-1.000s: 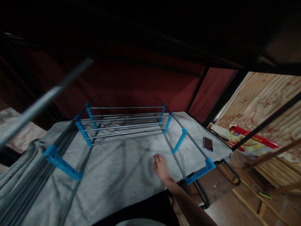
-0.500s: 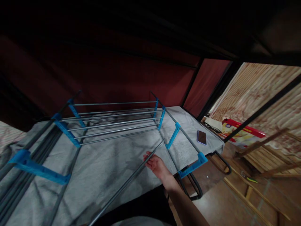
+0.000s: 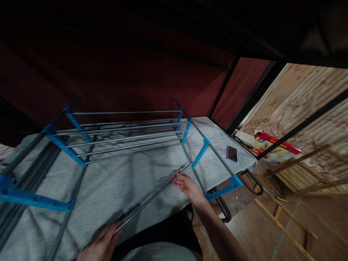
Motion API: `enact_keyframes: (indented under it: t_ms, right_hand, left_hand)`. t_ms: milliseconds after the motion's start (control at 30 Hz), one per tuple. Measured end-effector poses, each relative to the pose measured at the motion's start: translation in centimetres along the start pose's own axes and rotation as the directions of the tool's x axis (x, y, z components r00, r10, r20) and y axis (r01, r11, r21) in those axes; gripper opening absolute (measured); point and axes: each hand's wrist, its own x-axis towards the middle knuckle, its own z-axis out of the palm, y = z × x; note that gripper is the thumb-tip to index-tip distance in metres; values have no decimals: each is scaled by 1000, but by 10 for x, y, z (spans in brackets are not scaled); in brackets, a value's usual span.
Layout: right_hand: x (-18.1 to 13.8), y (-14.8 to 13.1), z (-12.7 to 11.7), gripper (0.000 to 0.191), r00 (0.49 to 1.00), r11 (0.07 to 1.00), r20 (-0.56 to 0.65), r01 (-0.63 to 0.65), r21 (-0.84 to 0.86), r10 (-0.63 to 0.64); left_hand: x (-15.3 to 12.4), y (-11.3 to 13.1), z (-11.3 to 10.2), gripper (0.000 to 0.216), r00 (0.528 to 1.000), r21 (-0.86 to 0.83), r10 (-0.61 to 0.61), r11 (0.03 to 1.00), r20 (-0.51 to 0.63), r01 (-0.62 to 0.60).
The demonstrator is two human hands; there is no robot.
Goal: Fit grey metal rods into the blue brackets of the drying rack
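Note:
A thin grey metal rod [image 3: 152, 198] slants across the front of the rack, held at both ends. My left hand [image 3: 101, 243] grips its near end at the bottom of the view. Close to the far end, my right hand [image 3: 187, 185] has its fingertips closed on the rod. The rod's far tip lies at the lower end of a blue plastic bracket [image 3: 200, 152]; I cannot tell if it is inserted. The rack lies on its side, with several metal crossbars [image 3: 127, 138] between blue brackets. Nearest to my left hand is another blue bracket [image 3: 38, 200].
Several loose grey tubes [image 3: 35, 174] lie at the left on the grey cloth [image 3: 136, 174] that covers the table. A phone [image 3: 232, 154] rests on the right side. Beyond are a red and yellow box [image 3: 277, 148] and wooden frames [image 3: 288, 221] on the floor.
My left hand has come into view on the rod's near end. The rod's far tip has met the blue bracket, and my right hand's fingers have closed on the rod.

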Motion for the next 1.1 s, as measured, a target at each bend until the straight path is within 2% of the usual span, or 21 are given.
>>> enact_keyframes:
  t_ms: [167,300,467,567,767,867,967,1100]
  right_hand:
    - [-5,-1,-3,26,997,999,-58,-53,10,54]
    - [-12,-6,-9,21,996,998,-76,-57,-2,57]
    - [-18,-2,-6,19,990,997,-114,-83,-2,82]
    - [-20,6,-2,19,988,995,-124,-90,42,94]
    - [-20,39,4,20,991,994,-80,-99,47,103]
    - [-19,52,5,23,989,995,-110,-91,43,96]
    - [-15,54,4,24,983,996,-165,-66,65,76]
    - [-13,47,0,20,967,998,-251,47,33,-37]
  left_hand:
    - [16,26,-1,46,995,75,-33,997,99,25]
    - [27,42,-2,47,993,102,34,994,112,-45]
    - [31,30,5,46,998,156,55,986,41,-61]
    - [35,29,6,47,996,142,61,987,63,-70]
    - [53,46,3,41,993,84,74,993,88,-81]
    - [58,39,5,40,994,80,60,994,89,-67]
    - [63,27,9,40,990,86,92,991,106,-101]
    - [65,22,16,39,989,103,132,985,60,-138]
